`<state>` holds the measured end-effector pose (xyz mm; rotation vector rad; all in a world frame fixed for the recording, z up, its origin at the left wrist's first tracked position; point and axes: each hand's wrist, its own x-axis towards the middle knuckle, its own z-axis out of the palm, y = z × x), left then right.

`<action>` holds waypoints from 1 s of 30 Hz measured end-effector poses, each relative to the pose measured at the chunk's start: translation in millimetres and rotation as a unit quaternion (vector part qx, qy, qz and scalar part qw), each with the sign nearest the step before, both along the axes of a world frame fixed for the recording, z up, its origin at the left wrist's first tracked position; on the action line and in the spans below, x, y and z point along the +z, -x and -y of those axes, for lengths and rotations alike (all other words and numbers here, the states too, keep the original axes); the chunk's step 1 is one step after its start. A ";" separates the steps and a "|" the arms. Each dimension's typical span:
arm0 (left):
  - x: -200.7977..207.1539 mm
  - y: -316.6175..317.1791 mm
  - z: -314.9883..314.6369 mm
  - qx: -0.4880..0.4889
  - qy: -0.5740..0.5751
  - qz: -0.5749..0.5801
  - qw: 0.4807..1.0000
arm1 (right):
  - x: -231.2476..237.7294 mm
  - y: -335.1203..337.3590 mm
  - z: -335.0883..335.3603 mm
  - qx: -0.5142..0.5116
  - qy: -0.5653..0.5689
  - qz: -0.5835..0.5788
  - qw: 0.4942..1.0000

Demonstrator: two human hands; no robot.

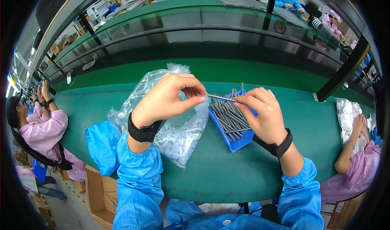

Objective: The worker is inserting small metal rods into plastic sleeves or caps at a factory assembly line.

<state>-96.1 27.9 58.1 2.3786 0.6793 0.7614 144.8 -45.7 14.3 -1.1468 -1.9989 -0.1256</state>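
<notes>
My right hand point(262, 110) pinches one end of a slim, ridged dark metal rod point(221, 97), held nearly level above the table. At the rod's other end, the thumb and forefinger of my left hand point(172, 94) close on a small translucent piece point(204, 96), mostly covered by the fingertips. Below my right hand, a blue plastic bin point(233, 145) holds many similar grey rods point(227, 116). Under and beside my left hand lies a clear plastic bag point(140, 92), with many small whitish translucent pieces point(178, 144) inside it.
Crumpled blue fabric point(101, 142) lies left of the bag on the green table point(227, 179). A dark shelf frame point(191, 39) runs along the back, with a post point(343, 69) at right. Co-workers in pink point(44, 130) sit on both sides. An open cardboard box point(97, 193) stands lower left.
</notes>
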 end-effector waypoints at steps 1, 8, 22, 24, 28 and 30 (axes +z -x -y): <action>-0.1 0.1 0.3 0.000 0.000 0.000 1.000 | -0.2 0.3 0.5 0.001 -0.001 0.000 1.000; -4.0 0.9 -3.1 -0.007 -0.024 -0.002 1.000 | -2.5 2.1 -2.2 0.005 0.000 0.004 1.000; -9.8 0.4 -3.9 -0.017 -0.044 0.014 0.999 | 1.1 4.3 -2.2 0.019 -0.034 0.008 0.999; -12.2 -2.0 -4.5 -0.018 -0.032 0.021 0.999 | 1.6 3.5 -1.2 0.014 -0.034 0.011 0.999; -13.6 -11.3 -6.2 -0.022 -0.030 0.044 0.998 | 1.8 1.4 -1.0 0.010 -0.038 -0.011 0.999; -19.1 -25.5 -5.2 0.014 0.108 0.206 0.972 | 2.0 1.3 -0.8 -0.005 -0.040 -0.025 0.999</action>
